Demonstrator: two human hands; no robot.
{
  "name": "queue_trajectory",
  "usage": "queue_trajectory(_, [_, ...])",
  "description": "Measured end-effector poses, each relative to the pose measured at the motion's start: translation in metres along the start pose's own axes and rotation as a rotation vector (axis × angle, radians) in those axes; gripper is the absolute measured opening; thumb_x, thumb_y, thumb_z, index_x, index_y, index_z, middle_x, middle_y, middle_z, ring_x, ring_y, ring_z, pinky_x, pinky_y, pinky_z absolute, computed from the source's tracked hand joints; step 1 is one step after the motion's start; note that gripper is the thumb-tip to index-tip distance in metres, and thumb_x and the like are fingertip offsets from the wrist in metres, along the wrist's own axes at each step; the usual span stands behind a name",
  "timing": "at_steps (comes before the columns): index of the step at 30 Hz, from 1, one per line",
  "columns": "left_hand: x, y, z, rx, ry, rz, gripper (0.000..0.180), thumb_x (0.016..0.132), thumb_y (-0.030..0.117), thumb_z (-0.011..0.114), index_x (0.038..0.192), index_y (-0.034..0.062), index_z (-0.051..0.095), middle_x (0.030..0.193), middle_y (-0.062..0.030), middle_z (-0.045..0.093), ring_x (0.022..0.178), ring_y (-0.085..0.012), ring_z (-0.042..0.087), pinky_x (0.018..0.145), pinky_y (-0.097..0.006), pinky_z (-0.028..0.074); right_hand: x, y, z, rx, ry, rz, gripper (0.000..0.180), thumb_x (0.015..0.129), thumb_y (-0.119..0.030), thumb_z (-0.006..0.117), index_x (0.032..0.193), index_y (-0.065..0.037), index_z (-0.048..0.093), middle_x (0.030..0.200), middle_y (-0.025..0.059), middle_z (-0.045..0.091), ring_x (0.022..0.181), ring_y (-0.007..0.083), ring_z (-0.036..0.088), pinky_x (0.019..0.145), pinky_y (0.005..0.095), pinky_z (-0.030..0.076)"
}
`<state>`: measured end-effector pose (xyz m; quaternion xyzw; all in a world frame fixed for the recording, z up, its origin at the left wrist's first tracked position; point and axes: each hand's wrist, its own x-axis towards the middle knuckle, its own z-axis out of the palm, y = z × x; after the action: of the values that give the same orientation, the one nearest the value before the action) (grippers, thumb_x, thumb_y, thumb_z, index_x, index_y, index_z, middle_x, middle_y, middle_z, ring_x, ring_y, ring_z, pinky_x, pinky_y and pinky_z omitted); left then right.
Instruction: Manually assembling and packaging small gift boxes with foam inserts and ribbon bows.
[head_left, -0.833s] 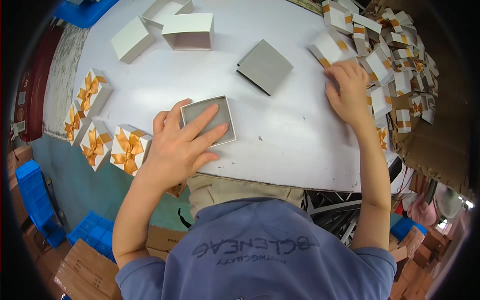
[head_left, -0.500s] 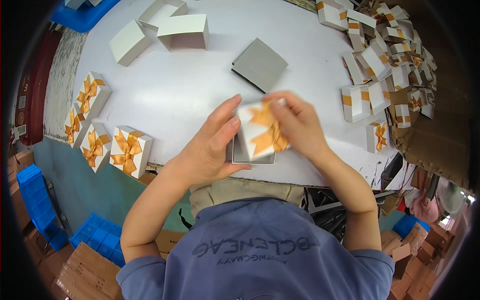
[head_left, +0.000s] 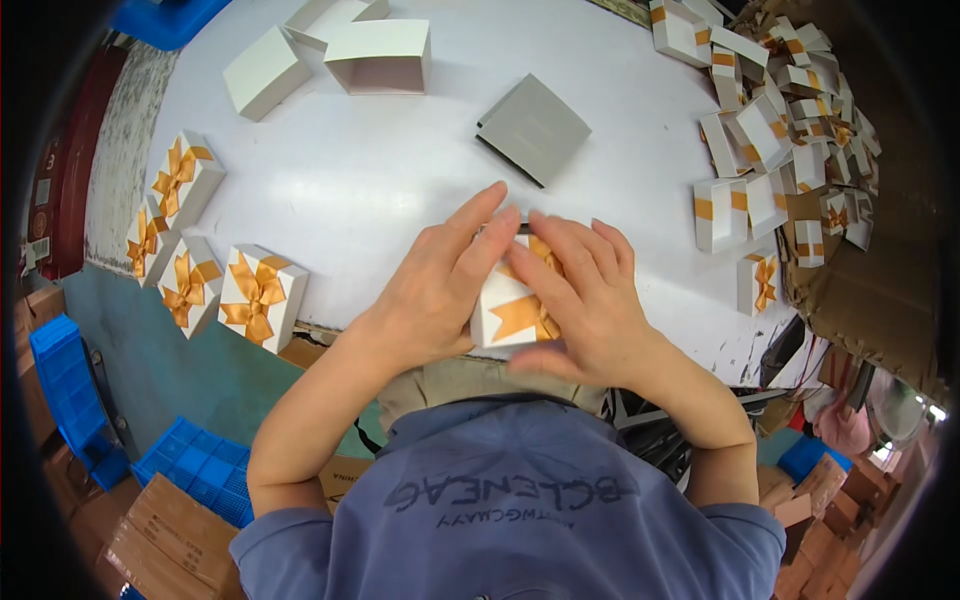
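Between my two hands, at the table's near edge, is a white gift box (head_left: 502, 322) with an orange-gold ribbon bow on its lid. My left hand (head_left: 430, 275) is pressed along the box's left side, fingers pointing away from me. Curled over the lid's right part is my right hand (head_left: 590, 295), which covers some of the bow. The lid sits over the base, whose lower part is hidden. Beyond my hands lies a small stack of grey square pads (head_left: 538, 128) with a dark underside.
Several bow-topped white boxes (head_left: 258, 300) stand at the left. Plain white open boxes (head_left: 378, 52) are at the far left. A heap of white lids with gold ribbon (head_left: 765, 130) lies at the right beside brown cardboard (head_left: 860, 310). Blue crates (head_left: 195, 465) stand on the floor.
The lid has come down from a tilt over the grey-lined base and now covers it. My right hand has moved lower and spread over the lid; my left has closed along the side.
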<state>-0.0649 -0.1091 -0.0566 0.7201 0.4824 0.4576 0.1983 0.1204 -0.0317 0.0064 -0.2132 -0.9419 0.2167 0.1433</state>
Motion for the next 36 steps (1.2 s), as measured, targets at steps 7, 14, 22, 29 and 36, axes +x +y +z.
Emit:
queue_trajectory(7, [-0.003, -0.008, 0.001, -0.181, 0.065, 0.022, 0.107, 0.057, 0.005, 0.078, 0.142, 0.0102, 0.012, 0.137, -0.0296, 0.03, 0.115, -0.0407, 0.046, 0.083, -0.042, 0.045, 0.006, 0.024, 0.008, 0.188, 0.094, -0.021, 0.067, 0.053, -0.021, 0.081, 0.116, -0.014, 0.058, 0.12, 0.0181, 0.046, 0.103, 0.0353, 0.047, 0.085, 0.0398, 0.044])
queue_trajectory(14, [0.009, 0.003, -0.004, 0.171, -0.147, 0.001, 0.079, 0.063, 0.016, 0.076, 0.131, 0.002, 0.038, 0.131, -0.0217, 0.042, 0.111, -0.0351, 0.048, 0.085, -0.041, 0.042, -0.005, 0.013, 0.021, -0.023, 0.072, -0.101, 0.065, 0.047, -0.025, 0.082, 0.108, -0.017, 0.062, 0.126, 0.0191, 0.045, 0.107, 0.0346, 0.048, 0.088, 0.0407, 0.043])
queue_trajectory(22, [-0.009, 0.046, -0.063, 0.703, -0.358, -0.438, 0.073, 0.059, 0.028, 0.077, 0.12, 0.0001, 0.047, 0.131, -0.0125, 0.043, 0.12, -0.0339, 0.04, 0.095, -0.047, 0.031, 0.027, 0.04, 0.004, -0.036, 0.07, -0.152, 0.055, 0.059, -0.033, 0.077, 0.107, -0.013, 0.06, 0.118, 0.0128, 0.052, 0.103, 0.029, 0.051, 0.085, 0.0407, 0.042])
queue_trajectory(29, [0.057, 0.012, -0.095, 1.018, -0.158, -0.163, 0.069, 0.06, 0.026, 0.079, 0.115, -0.0021, 0.049, 0.134, -0.0159, 0.04, 0.123, -0.0329, 0.037, 0.099, -0.045, 0.03, 0.087, 0.072, 0.018, -0.497, 0.219, -0.072, 0.024, 0.074, -0.015, 0.068, 0.096, -0.005, 0.063, 0.1, 0.0071, 0.062, 0.089, 0.0244, 0.058, 0.073, 0.0376, 0.045])
queue_trajectory(36, [0.059, -0.013, -0.051, 0.652, -0.21, -0.126, 0.06, 0.057, 0.016, 0.08, 0.104, -0.0023, 0.047, 0.108, -0.0164, 0.05, 0.096, -0.0331, 0.049, 0.08, -0.045, 0.042, 0.047, 0.065, -0.03, -0.494, 0.625, -0.315, 0.011, 0.067, -0.01, 0.061, 0.077, -0.01, 0.063, 0.081, 0.0017, 0.058, 0.07, 0.0183, 0.054, 0.06, 0.0315, 0.04])
